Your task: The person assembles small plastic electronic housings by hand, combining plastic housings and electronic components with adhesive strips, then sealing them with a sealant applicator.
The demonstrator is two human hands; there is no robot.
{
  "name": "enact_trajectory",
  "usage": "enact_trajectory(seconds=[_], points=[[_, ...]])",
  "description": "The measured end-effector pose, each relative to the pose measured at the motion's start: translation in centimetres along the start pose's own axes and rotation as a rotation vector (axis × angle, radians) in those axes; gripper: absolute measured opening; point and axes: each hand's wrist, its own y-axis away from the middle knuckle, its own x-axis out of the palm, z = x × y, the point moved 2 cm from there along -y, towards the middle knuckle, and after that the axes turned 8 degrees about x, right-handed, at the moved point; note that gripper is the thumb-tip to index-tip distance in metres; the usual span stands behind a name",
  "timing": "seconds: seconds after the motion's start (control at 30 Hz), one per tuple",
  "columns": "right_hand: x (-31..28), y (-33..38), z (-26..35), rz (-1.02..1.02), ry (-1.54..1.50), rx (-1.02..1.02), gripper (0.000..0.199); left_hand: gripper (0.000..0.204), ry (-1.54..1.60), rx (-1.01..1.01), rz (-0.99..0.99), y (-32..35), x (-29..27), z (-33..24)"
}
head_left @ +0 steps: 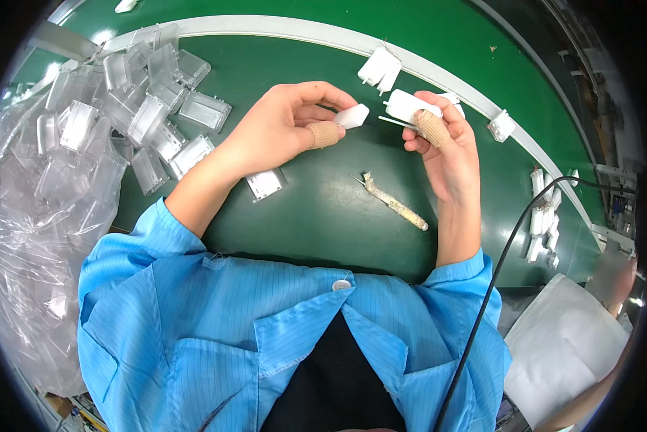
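My left hand [287, 119] is closed on a small white plastic piece [352, 116], pinched between thumb and fingers. Across from it, my right hand [447, 147] grips a white plastic housing [408, 106] with thin prongs pointing left. A gap separates the two white pieces. Tan ribbed finger covers sit on both thumbs. Below my hands lies a thin-tipped tool [395, 204] with a handle wrapped in worn, pale tape. A clear plastic case [266, 184] rests on the table beside my left forearm.
Many clear plastic cases [148, 119] are heaped at the left, by a clear plastic bag [32, 273]. More white housings lie at the back [380, 68] and right [543, 216]. A white rail [287, 27] crosses behind. A black cable [509, 252] runs past my right arm.
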Motion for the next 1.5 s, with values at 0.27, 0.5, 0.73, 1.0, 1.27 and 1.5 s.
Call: enact_trajectory(seconds=[0.27,0.5,0.73,1.0,1.27,1.5], points=[[1.7,1.4,1.0,0.014,0.106,-0.123,0.034,0.031,0.212,0.094,0.022,-0.2,0.2,0.2],[2.2,1.8,1.2,0.009,0.137,-0.145,0.035,0.031,0.210,0.142,0.018,-0.2,0.2,0.3],[2.6,2.2,1.2,-0.001,0.180,-0.190,0.035,0.031,0.087,0.135,0.018,0.0,0.4,0.5],[1.3,1.1,0.5,-0.108,0.182,-0.174,0.038,0.031,-0.205,0.109,-0.049,0.3,0.5,-0.1],[3.6,0.8,-1.4,-0.027,0.099,-0.247,0.051,0.028,-0.036,0.042,-0.075,0.5,1.8,0.3],[3.0,0.7,-1.3,-0.035,0.127,-0.278,0.051,0.022,0.050,0.010,-0.148,0.2,1.3,0.6]])
